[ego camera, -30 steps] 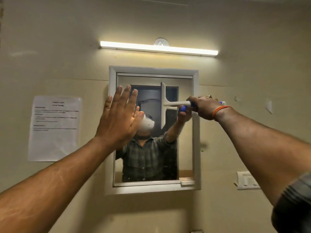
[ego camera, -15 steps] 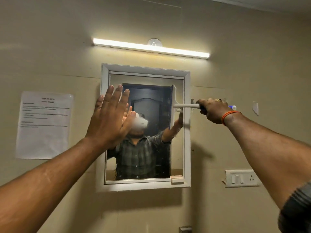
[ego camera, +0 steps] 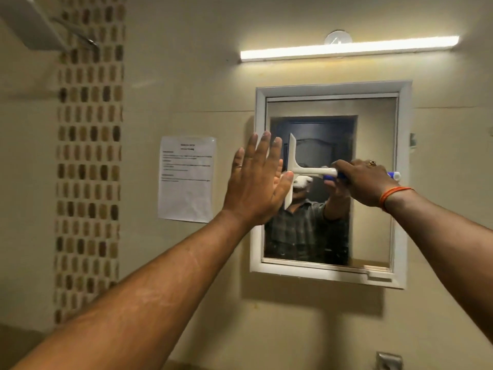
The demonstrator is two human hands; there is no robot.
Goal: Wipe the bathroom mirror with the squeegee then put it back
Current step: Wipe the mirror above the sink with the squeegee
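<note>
The white-framed bathroom mirror hangs on the beige wall at centre right. My right hand grips the blue handle of a white squeegee. Its blade stands upright against the glass in the mirror's left part. My left hand is flat with fingers spread, pressed on the mirror's left frame edge just left of the blade. The mirror reflects a person in a checked shirt, and a dark door.
A printed paper notice is taped to the wall left of the mirror. A tube light glows above it. A strip of mosaic tiles runs down the wall at left. A metal fitting shows at the bottom right.
The squeegee has swung from the mirror's right edge back to its left part, beside my left hand. My view has turned left, so the mirror sits further right.
</note>
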